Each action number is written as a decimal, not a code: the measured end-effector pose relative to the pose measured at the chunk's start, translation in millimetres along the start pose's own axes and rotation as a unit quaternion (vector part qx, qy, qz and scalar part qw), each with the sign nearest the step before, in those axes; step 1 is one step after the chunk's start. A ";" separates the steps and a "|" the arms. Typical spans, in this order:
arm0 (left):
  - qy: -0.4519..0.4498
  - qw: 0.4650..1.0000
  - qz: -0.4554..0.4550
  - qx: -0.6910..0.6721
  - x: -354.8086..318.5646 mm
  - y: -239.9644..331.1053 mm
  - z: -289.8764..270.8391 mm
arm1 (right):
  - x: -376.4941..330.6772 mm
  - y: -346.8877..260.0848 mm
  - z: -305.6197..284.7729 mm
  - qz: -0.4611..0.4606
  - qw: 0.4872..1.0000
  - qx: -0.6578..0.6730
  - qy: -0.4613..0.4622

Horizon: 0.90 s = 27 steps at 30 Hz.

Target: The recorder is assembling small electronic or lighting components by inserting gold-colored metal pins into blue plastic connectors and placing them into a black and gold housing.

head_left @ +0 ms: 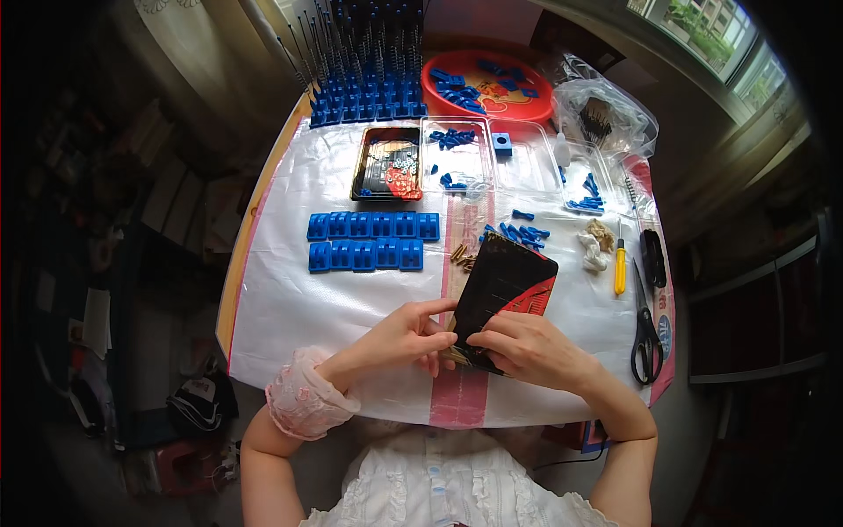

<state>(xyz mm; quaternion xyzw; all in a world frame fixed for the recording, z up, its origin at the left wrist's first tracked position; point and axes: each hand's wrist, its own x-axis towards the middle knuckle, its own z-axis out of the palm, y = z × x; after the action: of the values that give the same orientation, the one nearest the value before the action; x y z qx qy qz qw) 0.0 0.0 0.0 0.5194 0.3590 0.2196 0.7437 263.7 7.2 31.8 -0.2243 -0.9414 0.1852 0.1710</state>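
A black rectangular tray (492, 285) with a red printed patch is tilted near the front of the table. My right hand (527, 347) grips its lower right side, fingers curled over the tray. At its lower left edge, my left hand (417, 338) is closed about the rim, index finger stretched along it. A few brass-coloured pins (457, 355) show at the tray's lower corner between my hands. More brass pins (461, 256) lie just beyond the tray, beside loose blue plastic pieces (525, 235). My fingertips are partly hidden.
Two rows of blue blocks (375, 240) lie left. Behind are another black tray (386, 167) with small metal parts, clear trays (457, 162), a red basin (487, 83) and blue blocks with upright springs (369, 97). Black scissors (647, 342) and a yellow-handled screwdriver (620, 268) lie right.
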 end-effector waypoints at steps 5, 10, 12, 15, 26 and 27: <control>-0.005 1.000 0.005 0.013 -1.4 2.0 -1.8 | -0.4 -1.4 5.4 0.001 0.999 -0.040 -0.011; 0.009 1.000 0.004 0.001 -0.4 1.2 -1.2 | 2.6 -2.3 -8.1 0.084 0.981 0.137 0.105; 0.011 1.000 0.001 0.002 0.0 0.9 -0.5 | 1.2 0.5 -18.0 0.114 0.968 0.168 0.148; 0.011 1.000 -0.002 0.004 1.2 1.4 0.2 | -3.5 6.6 -28.3 0.148 0.957 0.180 0.175; 0.002 1.000 -0.005 -0.020 2.5 2.4 -0.4 | -8.7 8.3 -42.1 0.149 0.967 0.107 0.177; 0.002 1.000 -0.004 -0.021 2.3 1.8 -0.7 | -8.5 7.6 -44.0 0.148 0.969 0.092 0.178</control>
<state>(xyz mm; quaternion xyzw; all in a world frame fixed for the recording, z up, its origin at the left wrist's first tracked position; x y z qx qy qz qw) 1.0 2.7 0.8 0.5021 0.3578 0.2252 0.7544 291.4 21.4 64.9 -0.3736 -0.8311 0.2514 0.3263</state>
